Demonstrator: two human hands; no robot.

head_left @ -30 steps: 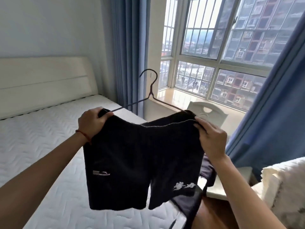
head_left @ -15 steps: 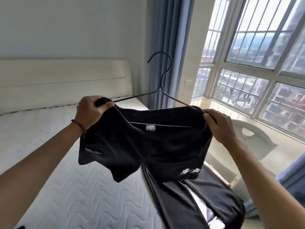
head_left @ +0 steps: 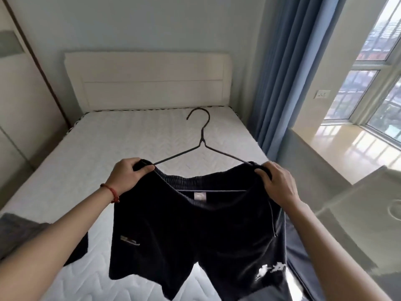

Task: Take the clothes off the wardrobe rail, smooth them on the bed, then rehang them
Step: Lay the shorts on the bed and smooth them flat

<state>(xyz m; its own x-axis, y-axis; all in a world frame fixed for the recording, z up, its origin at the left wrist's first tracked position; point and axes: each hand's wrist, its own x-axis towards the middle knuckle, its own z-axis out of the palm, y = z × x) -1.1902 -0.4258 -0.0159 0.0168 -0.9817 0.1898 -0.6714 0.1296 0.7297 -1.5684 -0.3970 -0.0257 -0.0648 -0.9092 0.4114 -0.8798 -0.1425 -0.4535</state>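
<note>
Black shorts [head_left: 184, 231] with a small white logo on each leg hang on a dark wire hanger [head_left: 202, 137] held out over the bed [head_left: 108, 153]. My left hand [head_left: 128, 174] grips the left end of the waistband together with the hanger's shoulder. My right hand [head_left: 275, 183] grips the right end the same way. The hanger's hook points up and away from me. The legs of the shorts hang down just above the white quilted mattress. No wardrobe rail is in view.
A dark grey garment [head_left: 32, 235] lies on the mattress at lower left. The cream headboard [head_left: 147, 79] stands at the far end. Blue curtains [head_left: 280, 83] and a window sill [head_left: 347, 148] are on the right, a wardrobe door [head_left: 19, 105] on the left.
My view has swung left from the window to face the bed head-on. Both hands have carried the shorts on the hanger over the mattress, keeping the same grip.
</note>
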